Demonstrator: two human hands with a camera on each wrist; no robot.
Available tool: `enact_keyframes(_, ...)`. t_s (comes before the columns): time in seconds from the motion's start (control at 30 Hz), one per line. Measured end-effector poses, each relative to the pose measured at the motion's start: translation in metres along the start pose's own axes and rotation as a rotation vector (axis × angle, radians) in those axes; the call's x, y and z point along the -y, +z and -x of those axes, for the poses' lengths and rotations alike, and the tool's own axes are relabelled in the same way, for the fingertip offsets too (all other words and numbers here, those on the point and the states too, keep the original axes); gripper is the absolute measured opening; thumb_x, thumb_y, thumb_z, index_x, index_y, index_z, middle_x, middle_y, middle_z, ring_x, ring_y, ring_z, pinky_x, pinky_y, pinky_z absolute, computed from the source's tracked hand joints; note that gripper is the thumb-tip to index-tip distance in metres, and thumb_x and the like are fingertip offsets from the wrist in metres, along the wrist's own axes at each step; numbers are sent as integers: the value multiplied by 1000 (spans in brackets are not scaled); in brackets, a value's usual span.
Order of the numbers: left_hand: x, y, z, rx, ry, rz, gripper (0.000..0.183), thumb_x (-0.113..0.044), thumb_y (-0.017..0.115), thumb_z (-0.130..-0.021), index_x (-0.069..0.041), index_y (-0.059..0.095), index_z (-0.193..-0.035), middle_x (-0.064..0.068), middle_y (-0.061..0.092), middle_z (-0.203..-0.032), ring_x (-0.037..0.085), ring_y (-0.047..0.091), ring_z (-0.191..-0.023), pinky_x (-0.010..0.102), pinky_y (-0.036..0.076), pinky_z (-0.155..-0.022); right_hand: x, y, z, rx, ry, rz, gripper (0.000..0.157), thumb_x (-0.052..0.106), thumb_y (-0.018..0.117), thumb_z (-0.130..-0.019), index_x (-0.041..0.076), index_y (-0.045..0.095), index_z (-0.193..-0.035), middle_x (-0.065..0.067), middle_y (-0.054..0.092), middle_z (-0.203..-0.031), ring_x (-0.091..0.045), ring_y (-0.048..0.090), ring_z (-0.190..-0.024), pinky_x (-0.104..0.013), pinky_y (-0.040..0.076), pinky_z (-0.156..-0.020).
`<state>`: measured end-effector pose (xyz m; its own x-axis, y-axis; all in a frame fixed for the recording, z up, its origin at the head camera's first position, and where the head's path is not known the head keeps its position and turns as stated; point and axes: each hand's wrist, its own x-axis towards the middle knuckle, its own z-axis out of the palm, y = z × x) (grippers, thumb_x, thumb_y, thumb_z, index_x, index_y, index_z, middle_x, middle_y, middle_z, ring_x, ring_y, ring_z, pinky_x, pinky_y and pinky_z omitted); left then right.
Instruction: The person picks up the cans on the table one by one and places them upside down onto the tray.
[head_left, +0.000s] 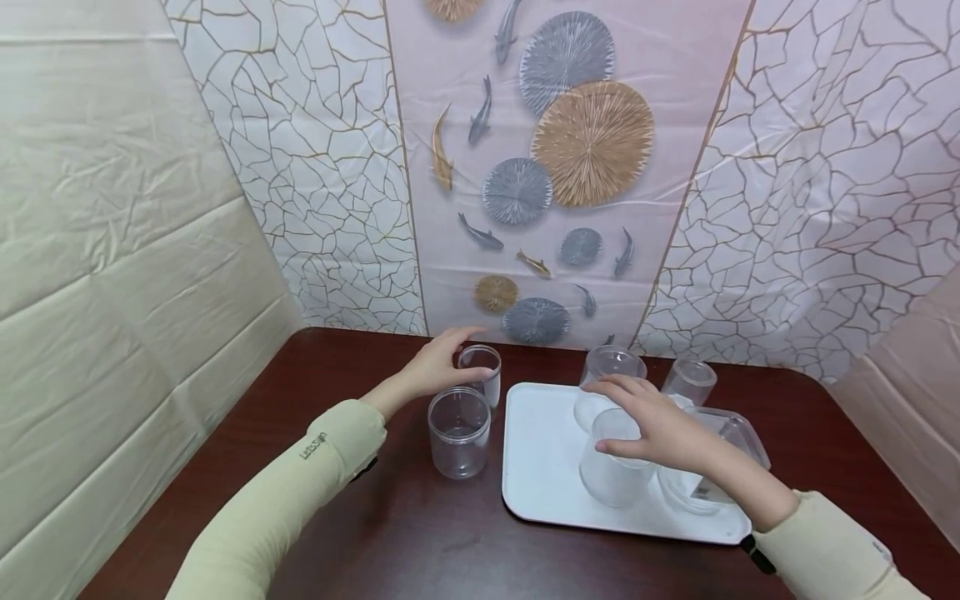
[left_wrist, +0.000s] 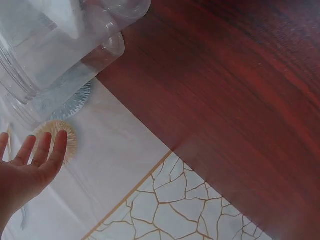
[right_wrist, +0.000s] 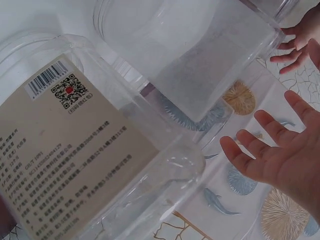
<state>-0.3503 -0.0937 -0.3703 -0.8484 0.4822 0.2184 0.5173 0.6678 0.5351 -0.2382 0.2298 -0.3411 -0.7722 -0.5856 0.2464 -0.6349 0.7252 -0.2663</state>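
My left hand (head_left: 437, 367) reaches beside a clear plastic jar (head_left: 491, 388) at the back of the table, thumb and fingers spread. In front of that jar stands another clear jar (head_left: 460, 442). The left wrist view has the hand (left_wrist: 32, 172) with fingers extended, apart from the jars (left_wrist: 60, 55). Over a clear jar (head_left: 617, 479) on the white tray (head_left: 536, 467), my right hand (head_left: 656, 421) hovers with its fingers spread. The right wrist view has this hand (right_wrist: 285, 155) holding nothing; a labelled clear jar (right_wrist: 75, 150) lies near it.
Another clear jar (head_left: 613, 360) stands at the tray's back edge, with a smaller clear container (head_left: 690, 379) to its right. A clear labelled jar (head_left: 738, 433) lies across the tray's right side. A patterned cloth wall (head_left: 345, 208) rises behind the dark red table (head_left: 375, 533).
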Motion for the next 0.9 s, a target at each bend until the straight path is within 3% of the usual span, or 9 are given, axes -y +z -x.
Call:
enact_keyframes(0.2,-10,3,-14,51,69,-30,69,-42,71,-81,-18,44,-140,7,47,-140,24,41,-132,44,36,-108,1,-2,2,-3,-1,-1,63,32,74,-80,11,49,-134,-21,49,-133,-45,43,-122,-63,40,-92)
enact_keyframes(0.43,-20,5,-23,139,65,-133,66,-47,70,-80,-23,47,-137,7,44,-141,27,42,-131,46,38,-106,-2,-1,2,-9,-9,-7,63,30,75,-79,10,49,-133,-21,49,-133,-45,43,-121,-62,40,-92)
enact_keyframes(0.6,-25,0,-29,216,71,-257,69,-51,73,-75,-24,50,-135,5,44,-140,27,40,-131,46,38,-105,-3,0,1,-14,-7,-8,62,30,75,-79,9,50,-132,-22,50,-132,-45,44,-121,-61,40,-93)
enact_keyframes(0.77,-30,-3,-36,285,116,-466,68,-49,76,-73,-23,53,-131,4,48,-135,28,44,-126,48,42,-99,-3,-1,0,17,2,-13,62,30,74,-80,12,49,-133,-21,49,-133,-45,43,-122,-62,41,-92)
enact_keyframes(0.9,-33,-3,-41,331,110,-545,63,-47,75,-75,-24,55,-129,3,49,-133,27,46,-123,49,44,-96,-3,-1,1,30,5,-10,62,30,74,-80,13,48,-134,-21,49,-133,-46,43,-122,-62,41,-91)
